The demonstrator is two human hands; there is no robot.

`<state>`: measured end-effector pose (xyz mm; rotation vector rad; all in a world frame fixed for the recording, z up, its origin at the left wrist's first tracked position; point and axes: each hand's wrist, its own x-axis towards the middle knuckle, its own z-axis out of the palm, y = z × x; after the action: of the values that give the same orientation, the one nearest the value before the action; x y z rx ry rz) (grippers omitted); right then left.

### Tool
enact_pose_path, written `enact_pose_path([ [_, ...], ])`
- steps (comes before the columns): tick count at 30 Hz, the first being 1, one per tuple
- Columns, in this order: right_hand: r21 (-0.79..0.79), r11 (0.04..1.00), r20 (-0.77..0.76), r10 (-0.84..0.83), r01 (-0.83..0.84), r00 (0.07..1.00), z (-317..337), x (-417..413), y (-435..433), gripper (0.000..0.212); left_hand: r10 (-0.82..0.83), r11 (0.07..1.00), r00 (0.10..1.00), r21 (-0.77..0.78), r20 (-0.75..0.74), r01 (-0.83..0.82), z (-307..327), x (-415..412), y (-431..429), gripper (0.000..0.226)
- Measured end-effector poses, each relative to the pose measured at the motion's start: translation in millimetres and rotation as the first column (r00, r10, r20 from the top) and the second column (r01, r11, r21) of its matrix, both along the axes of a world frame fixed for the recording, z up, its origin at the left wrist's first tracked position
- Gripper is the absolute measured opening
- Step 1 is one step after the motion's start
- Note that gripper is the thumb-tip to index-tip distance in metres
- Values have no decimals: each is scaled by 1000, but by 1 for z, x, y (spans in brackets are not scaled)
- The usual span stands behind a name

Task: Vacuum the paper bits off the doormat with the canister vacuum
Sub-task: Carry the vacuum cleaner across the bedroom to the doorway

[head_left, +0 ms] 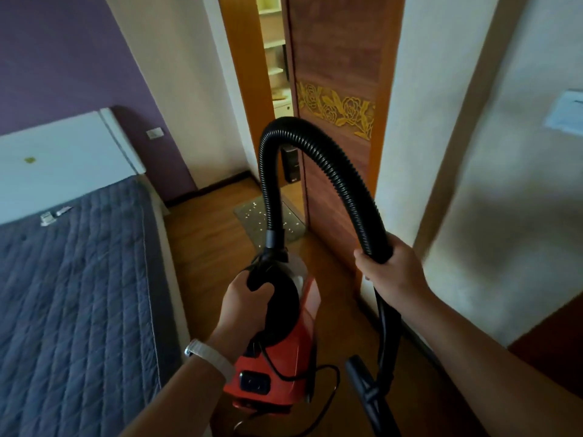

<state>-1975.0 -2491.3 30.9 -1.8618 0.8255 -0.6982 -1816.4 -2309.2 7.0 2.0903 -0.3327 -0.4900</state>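
Note:
My left hand [244, 299] grips the black carry handle of the red canister vacuum [284, 351], which hangs above the wooden floor. A black ribbed hose [318, 146] arches up from the vacuum's front and comes down into my right hand [389, 268], which is closed around its lower end. Below that hand the black wand and nozzle [370, 392] hang near the floor. The grey doormat [255, 219] lies ahead by the door, speckled with several white paper bits, partly hidden behind the hose.
A bed with a grey quilted cover [75, 294] fills the left side. A wooden door [337, 121] stands ajar ahead, and a white wall corner [473, 152] is close on the right. The vacuum's black power cord [328, 383] dangles under the body.

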Motion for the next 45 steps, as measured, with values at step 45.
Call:
enact_pose_path([
  [45, 53, 962, 48, 264, -266, 963, -44, 649, -244, 23, 310, 950, 947, -12, -88, -312, -45, 569, -198, 8],
])
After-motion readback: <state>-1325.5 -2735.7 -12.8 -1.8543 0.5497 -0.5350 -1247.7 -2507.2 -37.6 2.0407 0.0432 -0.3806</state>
